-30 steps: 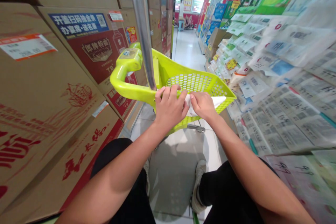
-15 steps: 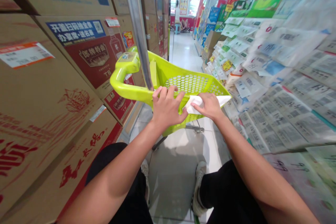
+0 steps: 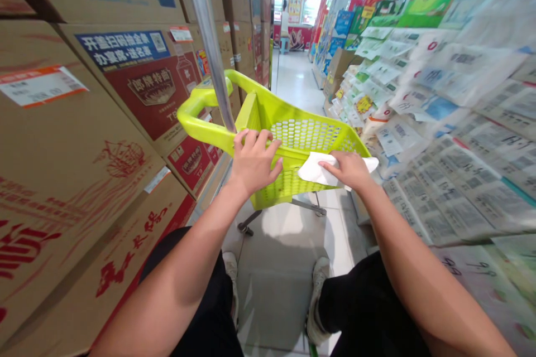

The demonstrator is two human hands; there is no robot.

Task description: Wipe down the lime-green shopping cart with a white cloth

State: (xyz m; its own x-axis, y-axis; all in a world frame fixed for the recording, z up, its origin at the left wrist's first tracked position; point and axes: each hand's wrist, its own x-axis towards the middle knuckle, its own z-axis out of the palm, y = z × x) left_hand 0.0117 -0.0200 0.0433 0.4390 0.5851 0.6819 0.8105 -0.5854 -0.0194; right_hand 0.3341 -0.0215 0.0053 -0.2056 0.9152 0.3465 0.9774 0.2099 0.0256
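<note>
A lime-green plastic shopping cart [image 3: 288,148] with a perforated basket stands turned sideways in front of me. Over its near rim, close to the handle end, my left hand [image 3: 254,162] has its fingers hooked, with the thumb outside. My right hand [image 3: 349,169] presses a white sheet of tissue or cloth [image 3: 312,169] against the same rim, further toward the front end; the fingers on the basket's inner side are partly hidden. Beside the cart's handle [image 3: 196,117] a shiny metal pole [image 3: 211,39] slants upward.
Stacked cardboard cartons [image 3: 104,178] line the left side closely. Packs of tissue paper [image 3: 456,162] are piled along the right. A tiled aisle [image 3: 297,70] runs ahead, with a blue stool [image 3: 285,44] at its far end. My feet stand either side below the cart.
The right hand and white sheet have shifted right and slightly down along the rim. My left hand has moved slightly left toward the handle. The cart has turned a little.
</note>
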